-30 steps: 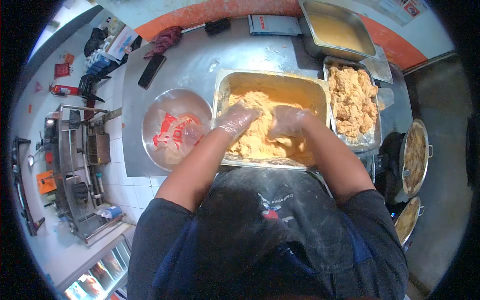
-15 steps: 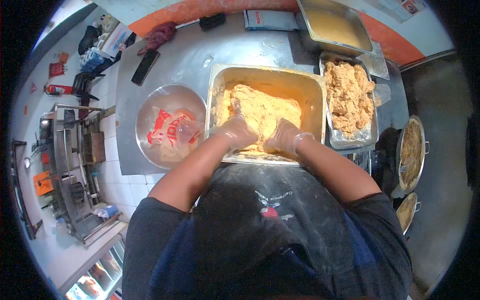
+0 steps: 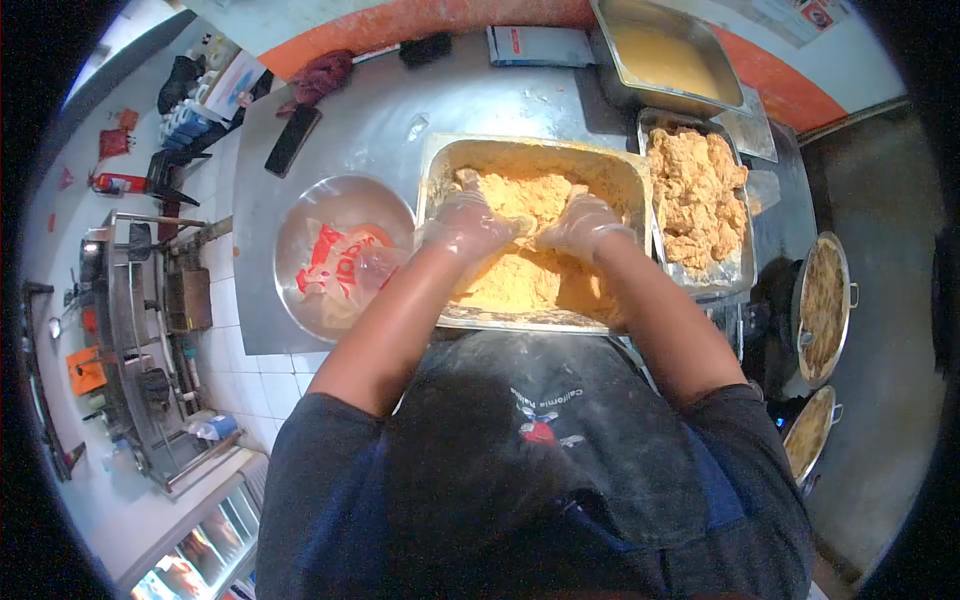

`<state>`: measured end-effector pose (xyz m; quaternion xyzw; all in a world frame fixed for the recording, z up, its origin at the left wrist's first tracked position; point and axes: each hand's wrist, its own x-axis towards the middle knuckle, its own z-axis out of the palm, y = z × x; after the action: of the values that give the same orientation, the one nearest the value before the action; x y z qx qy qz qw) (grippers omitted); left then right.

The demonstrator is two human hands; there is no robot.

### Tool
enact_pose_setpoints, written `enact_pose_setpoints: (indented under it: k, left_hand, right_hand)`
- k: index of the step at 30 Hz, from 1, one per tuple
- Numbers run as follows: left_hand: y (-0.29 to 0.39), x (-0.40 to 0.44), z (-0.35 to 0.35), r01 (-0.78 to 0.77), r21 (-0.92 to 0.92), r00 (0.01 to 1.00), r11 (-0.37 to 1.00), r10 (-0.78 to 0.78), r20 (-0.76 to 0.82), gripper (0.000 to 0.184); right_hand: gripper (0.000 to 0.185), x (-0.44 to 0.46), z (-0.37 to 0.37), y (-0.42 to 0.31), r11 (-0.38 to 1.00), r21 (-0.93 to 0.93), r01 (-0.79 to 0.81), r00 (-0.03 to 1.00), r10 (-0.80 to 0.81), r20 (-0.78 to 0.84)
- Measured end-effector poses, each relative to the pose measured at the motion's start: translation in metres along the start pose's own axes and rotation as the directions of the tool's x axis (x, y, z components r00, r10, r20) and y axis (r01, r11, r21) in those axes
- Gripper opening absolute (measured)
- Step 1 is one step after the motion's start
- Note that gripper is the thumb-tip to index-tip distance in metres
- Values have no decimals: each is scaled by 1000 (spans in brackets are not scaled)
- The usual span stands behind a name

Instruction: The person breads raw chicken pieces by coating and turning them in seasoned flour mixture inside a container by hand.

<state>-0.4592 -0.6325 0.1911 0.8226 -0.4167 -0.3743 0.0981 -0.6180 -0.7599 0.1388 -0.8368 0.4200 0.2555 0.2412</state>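
My left hand (image 3: 468, 226) and my right hand (image 3: 583, 222), both in clear plastic gloves, are sunk in yellow-orange breading flour (image 3: 530, 285) inside a deep metal pan (image 3: 645, 200). Each hand curls into a mound of the flour from its own side, thumbs turned toward each other. The fingertips are partly buried, and any pieces inside the mound are hidden. Right of the pan, a metal tray (image 3: 748, 268) carries a heap of breaded pieces (image 3: 697, 190), probably chicken.
To the left sits a steel bowl (image 3: 300, 210) with a red-printed plastic bag (image 3: 345, 265). Behind it lies a phone (image 3: 293, 140). A deep pan of yellowish liquid (image 3: 675, 60) stands at the back right. Two round pans (image 3: 823, 305) of brown contents are at the far right.
Both hands have moved from the near part of the pan toward its far side, drawing flour into a mound there. The near flour now lies uncovered. The view has shifted slightly.
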Motion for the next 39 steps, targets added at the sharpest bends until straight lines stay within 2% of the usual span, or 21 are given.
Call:
enact_pose_setpoints:
  k: [4, 6, 7, 9, 11, 12, 15, 16, 17, 20, 24, 27, 29, 31, 32, 33, 35, 36, 37, 38, 39]
  left_hand:
    - [-41, 53, 57, -160, 218, 957, 963, 205, -203, 102]
    - [-58, 70, 61, -119, -116, 993, 986, 119, -3, 97]
    - [-47, 56, 43, -121, -112, 993, 986, 121, 0, 97]
    - [-28, 31, 9, 220, -232, 925, 948, -127, 357, 90]
    - [-36, 31, 19, 140, -130, 959, 981, -102, 263, 97]
    - [-39, 28, 25, 66, -25, 984, 998, -61, 170, 104]
    - [-18, -27, 27, -58, 175, 998, 983, 54, 31, 123]
    - [-14, -27, 30, -11, 280, 974, 960, -52, 219, 137]
    - [-15, -28, 34, -10, 279, 974, 960, -53, 218, 137]
    - [-31, -15, 56, -37, 338, 972, 940, -45, 231, 127]
    - [-47, 1, 62, -212, 192, 944, 958, 149, 295, 93]
    - [-44, -6, 57, -336, -19, 923, 942, 333, 191, 76]
    - [-38, -13, 51, -406, -143, 900, 903, 422, 110, 71]
    - [-24, -28, 33, -298, -613, 909, 732, 414, 52, 76]
    - [-24, -34, 24, -298, -613, 909, 732, 414, 52, 76]
    - [-27, -40, 13, -78, -622, 954, 779, 241, 181, 84]
    - [-31, -40, 11, 147, -604, 950, 783, 59, 308, 93]
    - [-35, -35, 19, 100, -462, 982, 881, -13, 187, 100]
    - [-36, -24, 22, 77, -364, 985, 928, -15, 170, 106]
    - [-38, -14, 26, 57, -258, 988, 964, -18, 153, 112]
    - [-40, -4, 29, 41, -150, 990, 988, -20, 136, 118]
  right_hand:
    - [77, 19, 15, -19, 986, -103, 134, 991, -134, 7]
    - [75, 26, 15, -15, 972, -129, 198, 980, -194, 42]
    - [73, 25, 15, -9, 969, -118, 216, 972, -202, 118]
    - [71, 15, 6, -3, 967, -100, 234, 958, -212, 191]
    - [49, -16, -20, -3, 967, -97, 234, 952, -208, 226]
    - [74, -6, -5, 12, 961, -89, 263, 949, -241, 203]
    - [84, -75, -44, -21, 989, -91, 114, 944, -79, 320]
    - [89, -77, -35, -23, 999, 19, 38, 941, -42, 335]
    - [89, -81, -29, -26, 999, 18, 39, 941, -43, 336]
    - [84, -75, 0, -22, 995, 66, 71, 955, -87, 283]
    - [83, -61, 17, -20, 978, 188, 88, 926, -150, 346]
    - [66, -56, 32, -24, 827, 547, 129, 950, -261, 170]
    - [69, -34, 63, -3, 531, 775, 342, 899, -426, -104]
    - [71, -41, 48, 9, 590, 745, 311, 928, -359, -102]
    - [74, -47, 36, 14, 645, 714, 271, 952, -291, -99]
    - [77, -53, 22, 18, 696, 680, 229, 970, -223, -99]
    - [83, -62, 1, 20, 784, 607, 133, 991, -85, -107]
    - [89, -56, -7, 17, 899, 438, 13, 996, 27, -85]
    - [89, -38, -3, 17, 895, 445, 7, 996, 33, -83]
    - [90, -14, 8, 16, 988, 157, -3, 998, 13, -62]
    - [91, -12, 6, 9, 999, 34, 22, 999, -20, -47]
